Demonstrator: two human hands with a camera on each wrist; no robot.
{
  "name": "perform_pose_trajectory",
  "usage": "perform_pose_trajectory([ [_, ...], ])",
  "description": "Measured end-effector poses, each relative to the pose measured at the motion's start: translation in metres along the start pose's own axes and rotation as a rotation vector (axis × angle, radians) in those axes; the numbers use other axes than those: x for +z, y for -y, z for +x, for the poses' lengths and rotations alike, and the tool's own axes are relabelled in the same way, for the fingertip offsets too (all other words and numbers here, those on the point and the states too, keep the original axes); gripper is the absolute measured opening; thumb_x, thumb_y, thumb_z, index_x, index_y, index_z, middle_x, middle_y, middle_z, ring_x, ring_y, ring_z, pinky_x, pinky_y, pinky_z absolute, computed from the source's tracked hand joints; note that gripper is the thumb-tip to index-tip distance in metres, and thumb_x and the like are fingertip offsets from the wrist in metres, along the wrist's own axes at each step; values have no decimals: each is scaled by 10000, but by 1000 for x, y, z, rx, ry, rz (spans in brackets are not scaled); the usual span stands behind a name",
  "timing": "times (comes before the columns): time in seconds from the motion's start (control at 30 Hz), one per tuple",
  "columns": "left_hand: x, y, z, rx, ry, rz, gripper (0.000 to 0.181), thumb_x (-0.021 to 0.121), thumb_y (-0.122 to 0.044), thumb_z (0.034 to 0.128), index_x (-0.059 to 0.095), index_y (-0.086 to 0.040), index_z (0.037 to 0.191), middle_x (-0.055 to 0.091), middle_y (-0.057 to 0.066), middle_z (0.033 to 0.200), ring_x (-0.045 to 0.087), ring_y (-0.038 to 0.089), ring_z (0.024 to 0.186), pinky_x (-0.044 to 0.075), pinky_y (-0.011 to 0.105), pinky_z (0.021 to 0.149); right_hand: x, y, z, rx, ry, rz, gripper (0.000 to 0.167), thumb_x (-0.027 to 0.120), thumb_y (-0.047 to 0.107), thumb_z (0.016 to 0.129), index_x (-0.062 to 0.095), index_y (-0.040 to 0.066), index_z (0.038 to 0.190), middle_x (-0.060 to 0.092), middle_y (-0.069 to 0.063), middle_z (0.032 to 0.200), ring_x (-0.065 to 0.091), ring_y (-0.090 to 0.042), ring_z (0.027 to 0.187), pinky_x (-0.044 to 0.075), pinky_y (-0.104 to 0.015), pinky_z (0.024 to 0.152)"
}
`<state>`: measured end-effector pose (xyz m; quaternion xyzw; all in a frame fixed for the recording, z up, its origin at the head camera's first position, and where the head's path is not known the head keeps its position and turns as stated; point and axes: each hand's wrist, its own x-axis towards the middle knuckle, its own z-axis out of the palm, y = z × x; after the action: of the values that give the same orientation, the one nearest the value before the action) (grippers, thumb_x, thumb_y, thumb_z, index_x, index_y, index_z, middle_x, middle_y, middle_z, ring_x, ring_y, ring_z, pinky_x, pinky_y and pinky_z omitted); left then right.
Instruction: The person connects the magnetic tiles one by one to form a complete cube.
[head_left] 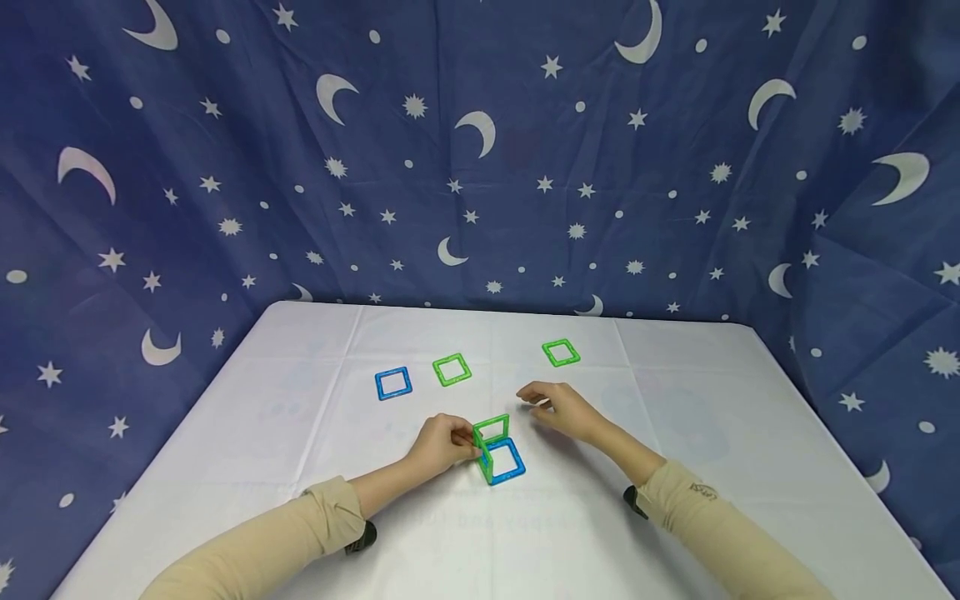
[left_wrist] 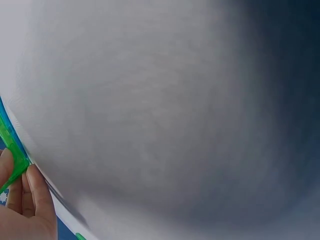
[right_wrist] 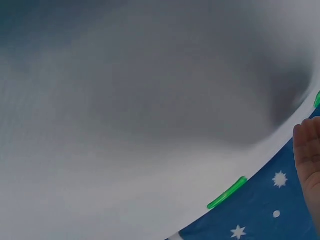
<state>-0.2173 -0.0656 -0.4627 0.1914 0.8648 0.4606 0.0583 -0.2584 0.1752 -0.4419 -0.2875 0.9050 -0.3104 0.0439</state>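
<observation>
On the white table a blue square frame (head_left: 517, 472) lies flat, with one green square frame (head_left: 488, 468) upright along its left edge and another green one (head_left: 504, 419) upright at its back. My left hand (head_left: 442, 443) pinches the left green frame; in the left wrist view, thumb and fingers of the hand (left_wrist: 31, 212) hold a green corner (left_wrist: 19, 162). My right hand (head_left: 567, 411) is above the table, right of and behind the blue frame, fingers loosely bent and holding nothing. The right wrist view shows part of that hand (right_wrist: 308, 155) at the right edge.
Farther back on the table (head_left: 300, 367) lie a blue square frame (head_left: 377, 385), a green one (head_left: 437, 372) and, at the right, another green one (head_left: 573, 357). A dark blue cloth (head_left: 517, 250) with stars and moons hangs behind the table and at its sides.
</observation>
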Motion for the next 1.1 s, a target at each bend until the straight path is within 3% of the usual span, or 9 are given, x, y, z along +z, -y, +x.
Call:
perform_pose_trajectory([
  [0.5, -2, -1, -2, 18, -1, -8, 223, 764, -7, 737, 683, 96, 918, 689, 130, 777, 619, 128, 675, 491, 163, 572, -17, -25, 21, 43, -43, -110, 287, 636, -2, 861, 622, -14, 1147, 650, -165, 1160, 610, -328, 1070, 533, -409, 875],
  [0.77, -2, -2, -3, 19, 8, -4, 193, 765, -15, 739, 691, 78, 890, 686, 109, 755, 580, 60, 645, 487, 160, 568, -27, -41, 34, 30, -85, -248, 302, 664, 35, 841, 626, -45, 1130, 634, -208, 1170, 573, -367, 1126, 466, -468, 973],
  [0.87, -2, -1, -3, 20, 11, -3, 189, 770, -18, 733, 694, 73, 880, 685, 108, 748, 573, 61, 641, 481, 158, 563, -32, -48, 39, 92, -119, -298, 359, 682, 86, 840, 604, -39, 1167, 589, -232, 1230, 530, -407, 1168, 436, -517, 992],
  [0.97, -2, 1, -2, 27, 10, -6, 192, 773, -17, 727, 691, 77, 873, 684, 117, 745, 582, 84, 645, 481, 162, 560, -35, -55, 43, 206, -146, -329, 451, 693, 162, 849, 555, -28, 1234, 527, -255, 1294, 489, -454, 1188, 429, -570, 970],
  [1.1, -1, 2, -1, 31, 10, -7, 200, 778, -16, 720, 687, 83, 869, 682, 120, 745, 596, 103, 650, 484, 161, 561, -40, -61, 45, 354, -161, -349, 584, 673, 253, 869, 467, -82, 1300, 515, -305, 1266, 513, -470, 1136, 448, -549, 948],
])
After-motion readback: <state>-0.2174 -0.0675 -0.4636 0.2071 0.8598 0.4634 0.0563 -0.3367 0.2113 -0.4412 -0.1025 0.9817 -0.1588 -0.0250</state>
